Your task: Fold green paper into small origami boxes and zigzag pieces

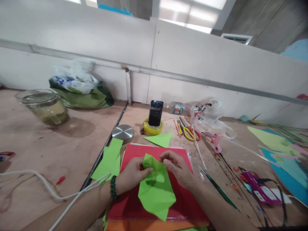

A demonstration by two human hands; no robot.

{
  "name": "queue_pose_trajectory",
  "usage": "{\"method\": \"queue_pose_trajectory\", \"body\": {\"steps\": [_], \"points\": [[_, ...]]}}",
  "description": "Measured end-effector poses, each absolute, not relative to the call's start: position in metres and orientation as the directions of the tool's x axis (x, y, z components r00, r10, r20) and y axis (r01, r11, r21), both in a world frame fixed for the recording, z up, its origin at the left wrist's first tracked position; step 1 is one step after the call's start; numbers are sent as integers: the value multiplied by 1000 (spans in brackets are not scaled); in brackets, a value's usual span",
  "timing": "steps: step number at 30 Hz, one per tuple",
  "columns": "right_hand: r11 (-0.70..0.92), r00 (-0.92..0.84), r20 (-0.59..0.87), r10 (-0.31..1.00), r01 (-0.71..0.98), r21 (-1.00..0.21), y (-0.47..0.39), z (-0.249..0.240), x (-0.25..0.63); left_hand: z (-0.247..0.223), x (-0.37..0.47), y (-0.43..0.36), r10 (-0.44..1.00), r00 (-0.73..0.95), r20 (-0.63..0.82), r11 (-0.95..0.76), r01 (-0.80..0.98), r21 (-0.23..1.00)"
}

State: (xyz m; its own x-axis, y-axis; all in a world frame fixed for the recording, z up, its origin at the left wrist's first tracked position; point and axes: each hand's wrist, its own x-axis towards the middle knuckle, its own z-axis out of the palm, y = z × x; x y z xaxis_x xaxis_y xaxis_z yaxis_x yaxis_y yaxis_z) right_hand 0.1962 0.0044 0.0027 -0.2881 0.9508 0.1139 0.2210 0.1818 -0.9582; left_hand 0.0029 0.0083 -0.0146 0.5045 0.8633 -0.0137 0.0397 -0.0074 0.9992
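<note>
A glass jar (47, 110) on the far left has pale yellow water in it, with green leaves (56, 119) at the bottom. A white bag (77, 80) sits on a green bag (86, 98) behind it, and I can't see what is inside them. On the far right, a bottle (177, 108) lies next to a see-through bag (208, 112); what they hold is hard to tell. The purple box (261, 187) on the near right is blurry. Blue paper (295, 183) is cut off at the right edge.

The crinkly green paper (157, 192) is in the near middle, over the red paper (189, 208). The left hand (136, 173) pinches its left edge, thumb on top, with some fingers hidden behind. The right hand (176, 166) is by its top right edge, fingers bent and thumb close to them. I cannot tell if that hand is pinching the paper.
</note>
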Motion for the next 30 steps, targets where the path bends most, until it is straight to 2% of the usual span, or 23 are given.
{"method": "queue_pose_trajectory", "body": {"steps": [3, 7, 9, 14, 23, 30], "points": [[207, -342, 85, 936, 340, -917, 7, 0, 200, -18, -3, 16, 896, 440, -65, 75, -5, 997], [387, -342, 259, 903, 388, -836, 3, -6, 197, -21, -4, 18, 900, 429, -74, 78, 7, 997], [493, -398, 341, 852, 386, -780, 1, -8, 196, -20, -3, 17, 895, 440, -80, 80, 20, 997], [679, -517, 455, 725, 431, -594, -2, -12, 195, -17, -1, 13, 878, 473, -70, 54, 47, 997], [576, -510, 309, 803, 532, -621, -3, -17, 193, -7, -2, 8, 825, 565, -16, -90, 159, 983], [364, -451, 122, 884, 501, -785, -5, -4, 191, -5, -3, 10, 807, 591, 20, -178, 212, 961]]}}
